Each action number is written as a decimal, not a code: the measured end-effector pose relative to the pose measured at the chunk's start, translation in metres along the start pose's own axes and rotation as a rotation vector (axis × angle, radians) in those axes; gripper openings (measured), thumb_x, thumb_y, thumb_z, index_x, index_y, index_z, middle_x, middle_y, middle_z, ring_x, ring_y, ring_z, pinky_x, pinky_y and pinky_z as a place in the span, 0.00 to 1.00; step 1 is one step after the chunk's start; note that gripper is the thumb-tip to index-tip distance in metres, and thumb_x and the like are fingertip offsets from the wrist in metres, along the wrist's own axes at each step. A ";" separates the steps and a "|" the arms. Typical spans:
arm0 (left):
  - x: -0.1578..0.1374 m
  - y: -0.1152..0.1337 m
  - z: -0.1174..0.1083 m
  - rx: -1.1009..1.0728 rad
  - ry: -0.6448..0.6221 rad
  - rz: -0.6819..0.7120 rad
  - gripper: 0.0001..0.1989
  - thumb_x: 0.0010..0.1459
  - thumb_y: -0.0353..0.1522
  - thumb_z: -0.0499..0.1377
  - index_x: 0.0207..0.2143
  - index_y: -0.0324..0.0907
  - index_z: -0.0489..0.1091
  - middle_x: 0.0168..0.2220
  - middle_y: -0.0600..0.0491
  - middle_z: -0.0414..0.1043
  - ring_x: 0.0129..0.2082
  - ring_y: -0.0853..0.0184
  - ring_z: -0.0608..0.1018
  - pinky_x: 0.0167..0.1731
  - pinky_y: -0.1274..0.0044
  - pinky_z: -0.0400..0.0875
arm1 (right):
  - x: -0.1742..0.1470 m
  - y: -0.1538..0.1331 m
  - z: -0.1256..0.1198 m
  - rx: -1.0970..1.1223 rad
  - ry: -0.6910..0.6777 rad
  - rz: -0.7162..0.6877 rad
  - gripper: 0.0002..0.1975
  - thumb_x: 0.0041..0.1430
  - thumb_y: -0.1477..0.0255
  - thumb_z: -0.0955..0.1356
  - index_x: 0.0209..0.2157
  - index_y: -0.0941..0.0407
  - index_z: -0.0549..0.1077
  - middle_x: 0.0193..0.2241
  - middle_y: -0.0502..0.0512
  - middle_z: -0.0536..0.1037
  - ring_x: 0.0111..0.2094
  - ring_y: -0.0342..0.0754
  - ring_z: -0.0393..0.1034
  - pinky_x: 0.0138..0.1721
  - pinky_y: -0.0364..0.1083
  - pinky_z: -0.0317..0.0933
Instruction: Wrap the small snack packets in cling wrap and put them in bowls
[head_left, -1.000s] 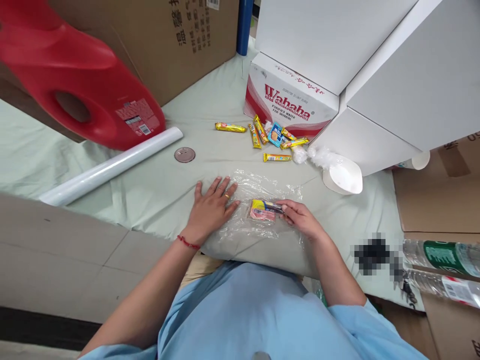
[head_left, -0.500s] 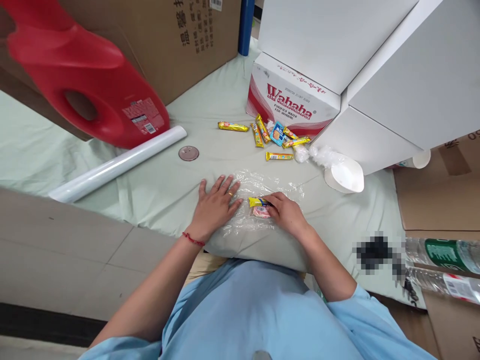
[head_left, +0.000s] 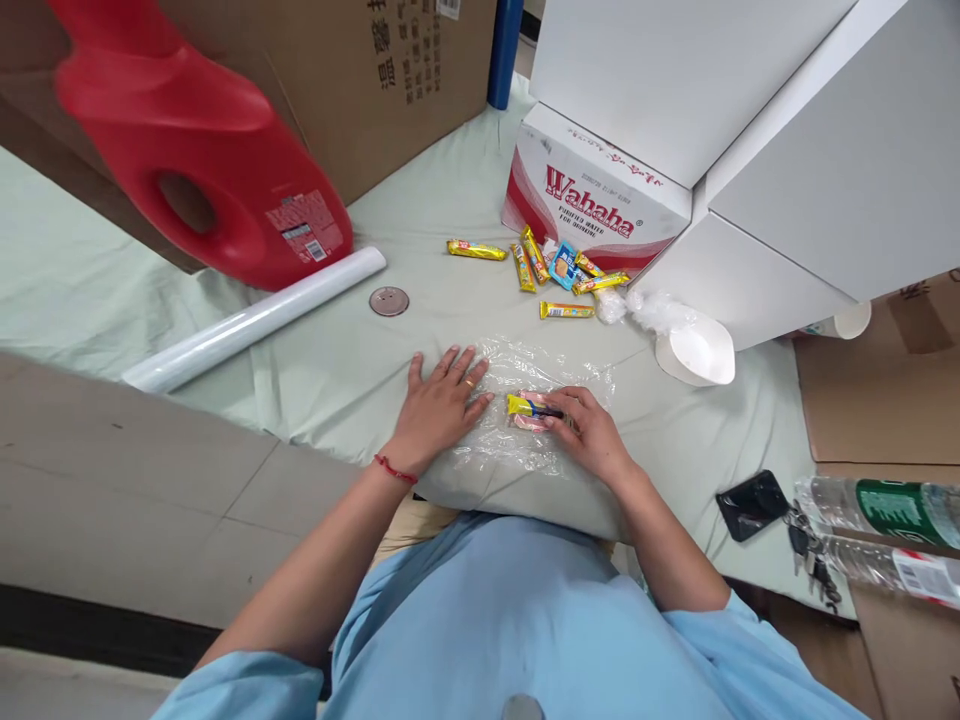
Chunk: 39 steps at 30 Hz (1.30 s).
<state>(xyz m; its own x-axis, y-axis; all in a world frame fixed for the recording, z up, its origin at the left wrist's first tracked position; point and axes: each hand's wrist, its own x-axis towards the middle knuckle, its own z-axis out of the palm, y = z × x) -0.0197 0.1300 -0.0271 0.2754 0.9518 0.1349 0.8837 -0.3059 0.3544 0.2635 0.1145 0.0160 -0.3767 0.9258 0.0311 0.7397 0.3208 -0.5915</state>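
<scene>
A sheet of clear plastic film (head_left: 495,450) lies spread on the pale green cloth in front of me. My left hand (head_left: 442,405) rests flat on the film's left part, fingers spread. Near the film's middle, my right hand (head_left: 592,435) pinches one end of a small snack in a yellow and blue wrapper (head_left: 521,405). Under that snack lies a pink and white packet (head_left: 529,424), partly covered. Several yellow-wrapped snack sticks (head_left: 566,311) and a blue packet (head_left: 564,265) are scattered beyond the film.
A white roll (head_left: 255,320) and a red jug (head_left: 225,160) stand left. A round brown disc (head_left: 389,301) lies nearby. Behind is a Wahaba-style printed carton (head_left: 592,200). Rightward are a white bowl (head_left: 701,355), a phone (head_left: 752,505), keys (head_left: 810,550) and clear bottles (head_left: 889,510).
The yellow and blue snack has shifted from beside the pink packet to on top of it, with my right hand. My left hand stays flat. The view has shifted slightly.
</scene>
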 end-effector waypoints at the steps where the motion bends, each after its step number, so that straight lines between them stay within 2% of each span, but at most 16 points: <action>1: 0.000 0.000 -0.001 0.000 -0.003 0.001 0.29 0.75 0.46 0.46 0.74 0.50 0.61 0.76 0.44 0.57 0.76 0.48 0.58 0.73 0.42 0.36 | -0.005 0.001 -0.005 0.034 0.030 -0.032 0.18 0.74 0.62 0.66 0.61 0.48 0.76 0.57 0.61 0.76 0.51 0.53 0.77 0.50 0.52 0.75; 4: 0.001 -0.002 -0.002 -0.011 -0.016 0.001 0.29 0.75 0.46 0.45 0.73 0.49 0.61 0.76 0.43 0.57 0.76 0.48 0.59 0.72 0.41 0.38 | -0.026 0.000 -0.019 0.051 0.101 -0.199 0.24 0.74 0.55 0.66 0.65 0.48 0.72 0.56 0.62 0.77 0.54 0.57 0.75 0.55 0.56 0.73; 6: 0.002 -0.006 -0.002 -0.036 -0.028 0.004 0.29 0.75 0.45 0.46 0.73 0.49 0.61 0.76 0.43 0.56 0.76 0.48 0.60 0.72 0.41 0.39 | -0.042 0.000 -0.021 -0.019 0.142 -0.313 0.34 0.69 0.50 0.69 0.70 0.49 0.66 0.58 0.65 0.75 0.57 0.62 0.72 0.58 0.61 0.70; 9: 0.003 -0.016 -0.004 -0.106 -0.032 -0.002 0.29 0.74 0.44 0.48 0.73 0.49 0.62 0.77 0.42 0.54 0.75 0.47 0.61 0.71 0.41 0.44 | -0.065 0.002 -0.012 -0.148 0.165 -0.355 0.43 0.67 0.55 0.73 0.76 0.51 0.56 0.62 0.69 0.72 0.61 0.65 0.68 0.61 0.65 0.66; 11: 0.001 -0.024 -0.008 -0.169 0.013 -0.012 0.29 0.72 0.43 0.50 0.72 0.48 0.63 0.77 0.43 0.53 0.76 0.47 0.60 0.71 0.44 0.50 | -0.074 0.006 -0.001 -0.184 0.206 -0.314 0.39 0.70 0.66 0.71 0.76 0.51 0.55 0.61 0.69 0.73 0.61 0.63 0.68 0.60 0.65 0.67; 13: -0.002 -0.030 -0.016 -0.239 0.071 0.024 0.27 0.71 0.42 0.51 0.70 0.49 0.65 0.77 0.46 0.54 0.77 0.49 0.56 0.72 0.49 0.54 | -0.076 0.011 0.007 -0.167 0.277 -0.263 0.30 0.71 0.74 0.68 0.72 0.50 0.63 0.57 0.66 0.76 0.57 0.61 0.70 0.57 0.62 0.70; 16: -0.011 -0.033 -0.026 -0.335 0.062 0.130 0.26 0.72 0.40 0.50 0.69 0.53 0.65 0.75 0.51 0.60 0.77 0.54 0.58 0.74 0.53 0.53 | -0.069 0.015 0.008 -0.098 0.363 -0.219 0.17 0.72 0.77 0.66 0.58 0.50 0.76 0.50 0.62 0.78 0.52 0.57 0.72 0.52 0.59 0.72; 19: -0.021 -0.029 -0.027 -0.398 -0.012 0.113 0.31 0.71 0.45 0.52 0.73 0.51 0.57 0.72 0.47 0.65 0.73 0.54 0.66 0.74 0.51 0.51 | -0.056 0.014 0.001 -0.036 0.381 -0.195 0.12 0.72 0.76 0.66 0.50 0.50 0.79 0.47 0.60 0.80 0.49 0.55 0.73 0.50 0.57 0.72; 22: -0.027 -0.025 -0.018 -0.384 -0.036 0.046 0.38 0.65 0.52 0.59 0.71 0.47 0.58 0.67 0.43 0.72 0.72 0.49 0.65 0.74 0.46 0.47 | -0.047 0.011 -0.009 0.013 0.369 -0.197 0.12 0.73 0.75 0.66 0.49 0.50 0.79 0.46 0.59 0.80 0.47 0.54 0.74 0.49 0.55 0.72; 25: -0.026 -0.024 -0.013 -0.331 -0.028 0.020 0.23 0.64 0.51 0.60 0.53 0.48 0.74 0.58 0.47 0.79 0.74 0.46 0.63 0.74 0.44 0.41 | -0.040 0.012 -0.017 0.041 0.372 -0.196 0.11 0.73 0.74 0.66 0.49 0.50 0.79 0.46 0.58 0.80 0.47 0.54 0.75 0.49 0.54 0.71; 26: -0.023 -0.024 -0.014 -0.326 -0.019 0.020 0.18 0.65 0.49 0.58 0.45 0.48 0.76 0.56 0.48 0.80 0.74 0.47 0.62 0.74 0.44 0.39 | -0.038 0.013 -0.019 0.044 0.374 -0.186 0.11 0.73 0.74 0.65 0.48 0.50 0.79 0.45 0.58 0.80 0.47 0.54 0.75 0.49 0.54 0.71; 28: -0.016 -0.024 -0.018 -0.343 0.003 0.022 0.15 0.66 0.47 0.56 0.36 0.48 0.76 0.53 0.50 0.81 0.74 0.49 0.62 0.74 0.46 0.39 | -0.032 0.019 -0.024 0.041 0.369 -0.145 0.11 0.73 0.72 0.65 0.47 0.50 0.80 0.46 0.58 0.80 0.48 0.54 0.75 0.51 0.54 0.71; 31: 0.001 -0.024 -0.024 -0.408 0.028 -0.001 0.16 0.67 0.47 0.55 0.37 0.48 0.75 0.54 0.50 0.81 0.73 0.52 0.65 0.74 0.49 0.42 | -0.021 0.033 -0.029 0.034 0.319 -0.043 0.11 0.72 0.69 0.65 0.45 0.51 0.80 0.46 0.59 0.80 0.49 0.54 0.76 0.51 0.53 0.71; 33: 0.015 -0.023 -0.023 -0.435 0.021 -0.071 0.17 0.67 0.47 0.53 0.38 0.47 0.74 0.52 0.50 0.82 0.66 0.54 0.73 0.74 0.49 0.45 | -0.012 0.044 -0.029 0.014 0.261 0.052 0.11 0.72 0.68 0.65 0.45 0.51 0.81 0.45 0.59 0.82 0.46 0.53 0.78 0.49 0.51 0.71; 36: 0.029 -0.020 -0.014 -0.369 0.021 -0.172 0.16 0.66 0.45 0.52 0.34 0.46 0.72 0.44 0.49 0.83 0.51 0.56 0.81 0.72 0.50 0.50 | 0.000 0.059 -0.026 -0.061 0.179 0.207 0.14 0.70 0.69 0.64 0.50 0.52 0.80 0.40 0.56 0.84 0.40 0.52 0.79 0.44 0.49 0.70; 39: 0.034 -0.016 -0.007 -0.269 0.061 -0.158 0.16 0.65 0.43 0.52 0.29 0.46 0.70 0.37 0.49 0.82 0.48 0.55 0.80 0.71 0.51 0.53 | 0.005 0.069 -0.021 -0.121 0.110 0.280 0.16 0.70 0.67 0.65 0.54 0.52 0.78 0.36 0.54 0.84 0.36 0.52 0.78 0.42 0.48 0.68</action>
<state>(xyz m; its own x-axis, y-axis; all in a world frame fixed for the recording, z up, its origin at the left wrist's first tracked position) -0.0268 0.1666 -0.0221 0.1118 0.9875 0.1111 0.7798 -0.1565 0.6062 0.3239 0.1456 -0.0076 -0.0915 0.9954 -0.0288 0.8695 0.0657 -0.4896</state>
